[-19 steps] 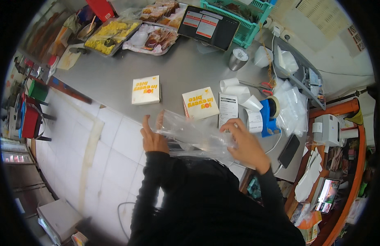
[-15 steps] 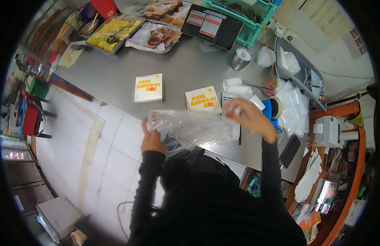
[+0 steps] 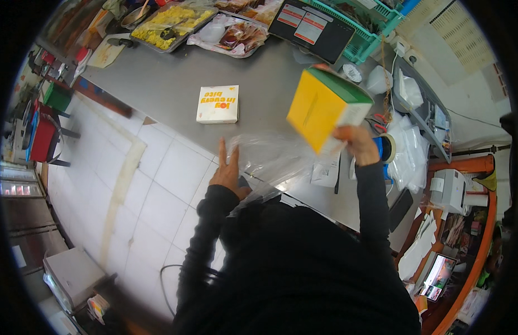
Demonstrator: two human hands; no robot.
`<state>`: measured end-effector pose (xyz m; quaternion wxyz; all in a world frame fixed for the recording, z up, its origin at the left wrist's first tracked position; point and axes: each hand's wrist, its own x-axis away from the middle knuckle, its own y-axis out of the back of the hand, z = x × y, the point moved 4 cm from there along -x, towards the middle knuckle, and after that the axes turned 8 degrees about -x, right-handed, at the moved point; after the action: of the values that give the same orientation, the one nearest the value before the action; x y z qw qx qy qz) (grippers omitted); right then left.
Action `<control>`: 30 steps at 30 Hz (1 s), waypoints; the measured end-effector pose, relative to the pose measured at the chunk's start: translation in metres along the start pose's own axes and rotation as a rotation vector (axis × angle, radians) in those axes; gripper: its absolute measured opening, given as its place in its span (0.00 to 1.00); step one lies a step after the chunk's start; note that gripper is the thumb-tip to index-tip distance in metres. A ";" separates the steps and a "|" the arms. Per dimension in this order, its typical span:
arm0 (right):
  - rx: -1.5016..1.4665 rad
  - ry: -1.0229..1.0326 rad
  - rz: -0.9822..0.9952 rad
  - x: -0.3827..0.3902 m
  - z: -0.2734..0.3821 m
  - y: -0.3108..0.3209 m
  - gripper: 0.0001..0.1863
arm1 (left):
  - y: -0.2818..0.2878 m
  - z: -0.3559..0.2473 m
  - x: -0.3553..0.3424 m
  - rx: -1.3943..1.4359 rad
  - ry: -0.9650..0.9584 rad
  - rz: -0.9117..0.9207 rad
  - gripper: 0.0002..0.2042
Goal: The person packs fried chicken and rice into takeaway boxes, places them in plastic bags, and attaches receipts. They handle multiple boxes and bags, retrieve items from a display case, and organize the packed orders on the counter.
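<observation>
My right hand (image 3: 356, 144) grips a food box (image 3: 320, 109) by its lower side, lifted above the table and tilted; yellow, green and white faces show. A clear plastic bag (image 3: 275, 156) lies stretched over the table's near edge. Its left side is held at my left hand (image 3: 228, 176), which has two fingers raised and apart; the thumb side is partly hidden. The raised box covers the bag's right end. Another white box (image 3: 217, 105) with yellow lettering sits on the metal table (image 3: 158, 89), a little beyond my left hand.
Trays of yellow food (image 3: 169, 28) and wrapped food (image 3: 231, 36) line the back. A black screen (image 3: 309, 28) stands beside a turquoise basket (image 3: 365, 39). Scissors (image 3: 376, 123), a tape roll (image 3: 386, 148) and plastic bags (image 3: 409, 162) lie to the right.
My right hand has left the bag and picked up the right-hand box, raising and tilting it. Two fingers of my left hand have spread at the bag's edge. The view has shifted slightly.
</observation>
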<state>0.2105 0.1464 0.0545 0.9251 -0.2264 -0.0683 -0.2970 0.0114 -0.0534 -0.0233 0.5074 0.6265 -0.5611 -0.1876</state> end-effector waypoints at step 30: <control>1.465 0.468 -0.202 -0.213 -0.102 -0.124 0.51 | -0.028 0.008 -0.057 0.163 -0.191 0.013 0.61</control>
<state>-0.0351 0.1208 -0.0445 0.7977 0.5188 -0.0705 -0.2992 0.0028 -0.0097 -0.0694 0.4003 0.6414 -0.6243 -0.1966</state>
